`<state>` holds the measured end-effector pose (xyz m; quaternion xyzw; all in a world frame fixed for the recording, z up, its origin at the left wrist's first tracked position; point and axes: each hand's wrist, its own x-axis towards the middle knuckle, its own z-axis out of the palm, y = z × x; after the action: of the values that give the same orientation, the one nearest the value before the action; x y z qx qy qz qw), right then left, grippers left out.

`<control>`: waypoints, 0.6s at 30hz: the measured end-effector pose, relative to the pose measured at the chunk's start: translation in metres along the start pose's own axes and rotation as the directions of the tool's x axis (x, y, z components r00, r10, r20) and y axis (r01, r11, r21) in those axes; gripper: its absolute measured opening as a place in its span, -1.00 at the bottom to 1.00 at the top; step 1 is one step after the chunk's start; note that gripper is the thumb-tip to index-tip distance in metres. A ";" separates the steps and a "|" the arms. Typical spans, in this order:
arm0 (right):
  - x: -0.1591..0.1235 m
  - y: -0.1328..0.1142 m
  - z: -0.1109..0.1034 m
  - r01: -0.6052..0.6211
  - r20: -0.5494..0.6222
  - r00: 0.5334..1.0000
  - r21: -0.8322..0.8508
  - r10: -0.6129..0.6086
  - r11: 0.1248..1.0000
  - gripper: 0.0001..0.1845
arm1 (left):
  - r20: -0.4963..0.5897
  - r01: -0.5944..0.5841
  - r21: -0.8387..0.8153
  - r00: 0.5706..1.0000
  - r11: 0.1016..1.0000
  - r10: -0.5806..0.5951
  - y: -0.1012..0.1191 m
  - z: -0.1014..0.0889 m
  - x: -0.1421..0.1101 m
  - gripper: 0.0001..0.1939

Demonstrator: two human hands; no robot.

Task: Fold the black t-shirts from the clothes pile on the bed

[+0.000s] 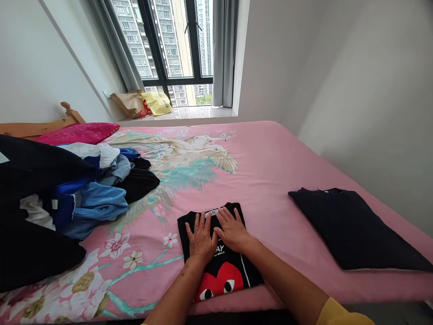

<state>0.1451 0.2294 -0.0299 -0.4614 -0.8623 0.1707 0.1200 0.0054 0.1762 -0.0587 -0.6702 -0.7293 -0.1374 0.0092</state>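
A black T-shirt [248, 266] with a red heart print and white lettering lies folded at the near edge of the bed. My left hand [202, 237] rests flat on its upper left part, fingers spread. Beside it, my right hand [232, 229] presses flat near the collar, the thumbs of both hands close together. Neither hand grips the cloth. Parts of the lettering and collar label are hidden beneath my hands and forearms.
Heaped clothes [98, 203] in black, blue and white cover the bed's left side. To the right lies a folded black garment [355, 234]. A pink pillow [81, 132] is by the wooden headboard [37, 126]. Paper bag [130, 103] and yellow bag [157, 104] stand on the windowsill.
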 end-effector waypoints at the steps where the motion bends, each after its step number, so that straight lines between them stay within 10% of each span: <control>1: -0.002 0.002 0.007 -0.088 0.025 0.996 -0.038 0.089 0.995 -0.31 | 0.023 0.007 -0.006 1.000 1.000 -0.007 0.001 -0.001 0.001 -0.41; 5: -0.011 0.037 0.005 -0.427 0.045 0.900 -0.115 0.434 0.897 -0.29 | 0.157 0.032 -0.040 0.987 0.999 -0.025 -0.006 -0.014 0.011 -0.41; 10: -0.064 0.070 -0.004 -0.484 -0.032 0.874 -0.148 0.485 0.862 -0.34 | 0.144 0.260 -0.007 0.956 0.965 -0.257 -0.065 -0.034 0.005 -0.37; 14: -0.117 0.061 0.012 -0.529 -0.111 0.848 -0.117 0.519 0.840 -0.38 | -0.003 0.357 -0.033 0.934 0.934 -0.357 -0.107 -0.037 -0.039 -0.37; 18: -0.135 0.021 0.019 -0.559 -0.117 0.823 -0.004 0.555 0.829 -0.39 | -0.024 0.245 -0.105 0.968 0.964 -0.248 -0.089 -0.038 -0.082 -0.45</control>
<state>0.2281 0.1237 -0.0627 -0.7039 -0.6851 0.1559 0.1038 -0.0804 0.0825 -0.0549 -0.5712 -0.7988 -0.1866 -0.0282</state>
